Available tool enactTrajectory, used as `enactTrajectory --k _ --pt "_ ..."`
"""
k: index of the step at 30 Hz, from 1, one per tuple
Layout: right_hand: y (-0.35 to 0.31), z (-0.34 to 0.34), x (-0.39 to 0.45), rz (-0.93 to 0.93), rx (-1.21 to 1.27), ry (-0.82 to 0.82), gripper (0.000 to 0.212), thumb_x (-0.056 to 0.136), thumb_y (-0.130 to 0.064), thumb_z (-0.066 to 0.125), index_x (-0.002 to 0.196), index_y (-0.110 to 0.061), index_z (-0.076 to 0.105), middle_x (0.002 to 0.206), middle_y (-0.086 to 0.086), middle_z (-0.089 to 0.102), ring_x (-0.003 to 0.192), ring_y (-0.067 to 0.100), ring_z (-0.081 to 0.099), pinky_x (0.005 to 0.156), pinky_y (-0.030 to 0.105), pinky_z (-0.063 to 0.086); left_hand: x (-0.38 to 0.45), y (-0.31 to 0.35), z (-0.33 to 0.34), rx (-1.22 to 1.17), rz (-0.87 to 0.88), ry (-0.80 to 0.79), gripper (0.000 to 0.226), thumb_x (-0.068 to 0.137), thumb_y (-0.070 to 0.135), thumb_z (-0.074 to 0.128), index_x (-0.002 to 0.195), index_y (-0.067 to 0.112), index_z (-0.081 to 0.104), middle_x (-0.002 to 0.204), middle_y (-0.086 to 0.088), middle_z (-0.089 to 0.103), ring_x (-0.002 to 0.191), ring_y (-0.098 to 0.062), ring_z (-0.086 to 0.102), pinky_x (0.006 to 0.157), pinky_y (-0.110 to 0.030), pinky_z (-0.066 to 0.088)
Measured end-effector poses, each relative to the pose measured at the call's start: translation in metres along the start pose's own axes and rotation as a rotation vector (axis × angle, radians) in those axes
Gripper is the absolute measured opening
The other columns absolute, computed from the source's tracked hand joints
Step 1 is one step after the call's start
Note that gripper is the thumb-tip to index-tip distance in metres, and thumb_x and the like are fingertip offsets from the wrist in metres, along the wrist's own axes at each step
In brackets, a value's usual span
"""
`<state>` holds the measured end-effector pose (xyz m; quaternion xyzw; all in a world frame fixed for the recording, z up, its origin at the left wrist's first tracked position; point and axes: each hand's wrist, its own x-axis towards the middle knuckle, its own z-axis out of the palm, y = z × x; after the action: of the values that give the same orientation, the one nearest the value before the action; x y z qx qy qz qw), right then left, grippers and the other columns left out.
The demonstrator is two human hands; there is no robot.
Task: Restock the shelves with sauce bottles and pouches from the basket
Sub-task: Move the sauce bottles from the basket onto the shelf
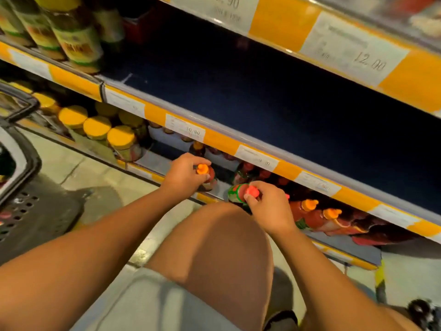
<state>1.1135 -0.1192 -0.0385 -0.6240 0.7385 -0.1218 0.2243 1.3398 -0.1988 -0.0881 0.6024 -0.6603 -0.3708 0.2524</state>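
My left hand (185, 174) grips the neck of an orange-capped red sauce bottle (207, 175) at the front of the bottom shelf (157, 163). My right hand (269, 206) holds a red-capped sauce bottle (236, 193) with a green label by its top, just in front of the same shelf. More red sauce bottles (315, 216) with orange caps stand to the right on that shelf. The dark basket (31, 211) sits on the floor at the left; its contents are hidden.
Yellow-lidded jars (100, 127) fill the bottom shelf's left part. The middle shelf (262, 96) is dark and bare, with tall green-labelled bottles (76, 39) at its left. Yellow price strips run along the shelf edges. My bare knee (222, 235) is below my hands.
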Motion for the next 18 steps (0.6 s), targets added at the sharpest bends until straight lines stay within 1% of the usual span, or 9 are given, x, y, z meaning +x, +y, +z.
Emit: enactTrajectory --k 2,4,6,7,9,11,12,16,18 --pt "0.002 0.006 0.007 0.014 -0.04 -0.034 0.012 0.096 -0.03 0.063 0.105 -0.028 0.071 0.099 -0.004 0.072 0.093 0.022 0.065 0.081 0.044 0.055 0.01 0.002 0.01 0.024 -0.017 0.008 0.034 0.086 0.019 0.082 0.119 0.019 0.077 0.114 -0.002 0.072 0.103 -0.014 0.065 0.096 -0.033 0.053" --pt "0.005 0.012 0.013 0.018 -0.074 -0.056 0.009 0.097 -0.03 0.06 0.1 -0.027 0.068 0.096 -0.001 0.07 0.09 0.026 0.064 0.077 0.046 0.055 0.019 0.005 0.02 0.05 -0.049 -0.01 0.022 0.085 0.021 0.083 0.106 0.021 0.079 0.099 0.001 0.074 0.092 -0.012 0.066 0.087 -0.033 0.055" --pt "0.008 0.018 0.017 0.029 -0.093 -0.056 0.008 0.096 -0.03 0.061 0.096 -0.025 0.066 0.092 0.001 0.068 0.087 0.028 0.063 0.075 0.046 0.054 0.028 0.009 0.027 0.089 -0.065 -0.043 0.01 0.086 0.024 0.082 0.094 0.02 0.078 0.088 0.001 0.074 0.086 -0.017 0.068 0.081 -0.038 0.058" --pt "0.009 0.021 0.02 0.036 -0.104 -0.053 0.009 0.096 -0.03 0.061 0.096 -0.024 0.066 0.092 0.003 0.068 0.087 0.029 0.063 0.076 0.045 0.054 0.033 0.011 0.03 0.103 -0.06 -0.062 0.01 0.086 0.025 0.081 0.094 0.019 0.078 0.089 -0.002 0.074 0.086 -0.02 0.068 0.081 -0.041 0.058" --pt "0.01 0.026 0.024 0.046 -0.116 -0.048 0.011 0.097 -0.031 0.061 0.098 -0.021 0.067 0.094 0.005 0.069 0.088 0.03 0.063 0.077 0.045 0.054 0.042 0.017 0.036 0.136 -0.05 -0.105 0.02 0.088 0.025 0.079 0.107 0.018 0.078 0.099 -0.007 0.075 0.093 -0.026 0.068 0.087 -0.044 0.058" --pt "0.009 0.03 0.029 0.055 -0.106 -0.041 0.012 0.097 -0.03 0.062 0.096 -0.02 0.067 0.093 0.006 0.069 0.087 0.031 0.063 0.077 0.046 0.054 0.051 0.022 0.042 0.175 -0.025 -0.133 0.032 0.09 0.023 0.076 0.121 0.016 0.072 0.113 -0.011 0.073 0.103 -0.031 0.067 0.093 -0.045 0.056" --pt "0.009 0.031 0.031 0.061 -0.102 -0.037 0.012 0.096 -0.03 0.062 0.095 -0.019 0.067 0.092 0.006 0.069 0.087 0.031 0.063 0.077 0.046 0.054 0.055 0.025 0.045 0.196 -0.027 -0.148 0.035 0.091 0.021 0.074 0.125 0.014 0.069 0.117 -0.013 0.071 0.106 -0.033 0.066 0.095 -0.044 0.056" --pt "0.012 0.036 0.038 0.098 -0.064 -0.043 0.015 0.096 -0.03 0.064 0.09 -0.017 0.064 0.09 0.008 0.068 0.086 0.032 0.062 0.077 0.048 0.053 0.072 0.031 0.06 0.345 -0.017 -0.209 0.029 0.1 0.019 0.062 0.129 0.011 0.062 0.125 -0.016 0.064 0.113 -0.034 0.061 0.097 -0.041 0.052" --pt "0.016 0.039 0.039 0.095 -0.032 -0.046 0.016 0.096 -0.028 0.063 0.086 -0.015 0.061 0.087 0.009 0.066 0.083 0.033 0.061 0.075 0.048 0.052 0.079 0.034 0.065 0.414 0.037 -0.22 0.027 0.106 0.021 0.052 0.131 0.012 0.06 0.129 -0.016 0.063 0.116 -0.034 0.059 0.1 -0.04 0.05"
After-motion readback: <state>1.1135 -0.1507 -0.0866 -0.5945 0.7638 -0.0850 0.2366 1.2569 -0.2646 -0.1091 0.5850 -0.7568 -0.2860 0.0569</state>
